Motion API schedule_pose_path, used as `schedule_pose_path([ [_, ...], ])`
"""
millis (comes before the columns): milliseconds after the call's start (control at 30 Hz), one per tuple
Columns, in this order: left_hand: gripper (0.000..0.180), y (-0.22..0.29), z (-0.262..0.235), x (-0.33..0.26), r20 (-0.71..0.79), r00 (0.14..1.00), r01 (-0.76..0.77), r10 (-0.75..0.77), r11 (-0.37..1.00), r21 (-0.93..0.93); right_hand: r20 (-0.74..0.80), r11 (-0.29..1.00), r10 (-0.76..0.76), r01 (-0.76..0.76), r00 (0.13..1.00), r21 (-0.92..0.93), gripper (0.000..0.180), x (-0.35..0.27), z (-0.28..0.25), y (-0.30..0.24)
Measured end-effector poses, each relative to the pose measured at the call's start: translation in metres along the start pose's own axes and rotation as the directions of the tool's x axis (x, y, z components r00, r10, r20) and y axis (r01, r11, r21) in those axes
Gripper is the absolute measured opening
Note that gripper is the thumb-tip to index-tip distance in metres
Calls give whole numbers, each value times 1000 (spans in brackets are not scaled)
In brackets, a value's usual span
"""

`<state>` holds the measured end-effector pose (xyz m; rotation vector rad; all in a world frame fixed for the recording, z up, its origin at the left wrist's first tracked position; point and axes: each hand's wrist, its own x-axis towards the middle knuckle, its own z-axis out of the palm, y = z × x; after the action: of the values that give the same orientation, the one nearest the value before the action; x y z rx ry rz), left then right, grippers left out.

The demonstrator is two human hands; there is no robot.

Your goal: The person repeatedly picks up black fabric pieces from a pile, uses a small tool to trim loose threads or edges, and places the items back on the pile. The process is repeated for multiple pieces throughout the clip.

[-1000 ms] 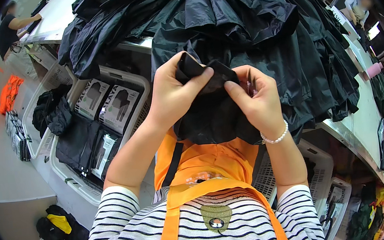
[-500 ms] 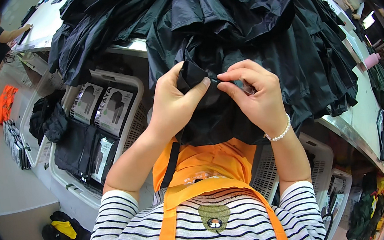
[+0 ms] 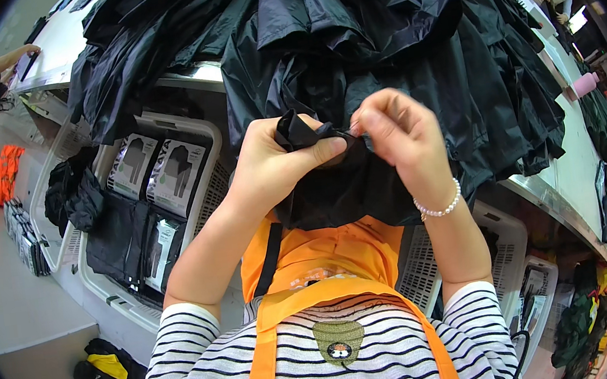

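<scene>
Holding the black cloth [image 3: 341,185] tight in both hands looks like the best way to do this bit well, because the cloth is thin and slippery and could slide loose. It hangs from a big pile of black clothes [image 3: 359,23] on the shiny table [image 3: 554,193] in front of the person. It droops down over the orange apron [image 3: 326,251]. I think small, slow pulls work best here, with the cloth kept near the chest, where the eyes can see the little spot between the two hands.

The left hand [image 3: 270,165] is closed around a bunched-up bit of the cloth. Its thumb lies flat across the top and presses the bunch down. The left arm comes up from below, bent at the elbow.

The right hand [image 3: 396,132] is closed too. Its thumb and first finger pinch a tiny bit of the same cloth, right by the left thumb. The two hands nearly touch. A white bead bracelet [image 3: 441,208] sits on the right wrist.

White baskets [image 3: 194,131] with flat packs [image 3: 166,177] stand down on the left.
</scene>
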<state>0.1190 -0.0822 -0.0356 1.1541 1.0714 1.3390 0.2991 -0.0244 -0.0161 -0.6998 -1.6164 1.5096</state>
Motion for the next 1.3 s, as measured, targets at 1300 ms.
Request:
schedule_pose_path([
  [1300,6,-9,6,7,-65,995,-81,72,984,-161,51,805,-325,304,945,-510,16,-1,-4,-1],
])
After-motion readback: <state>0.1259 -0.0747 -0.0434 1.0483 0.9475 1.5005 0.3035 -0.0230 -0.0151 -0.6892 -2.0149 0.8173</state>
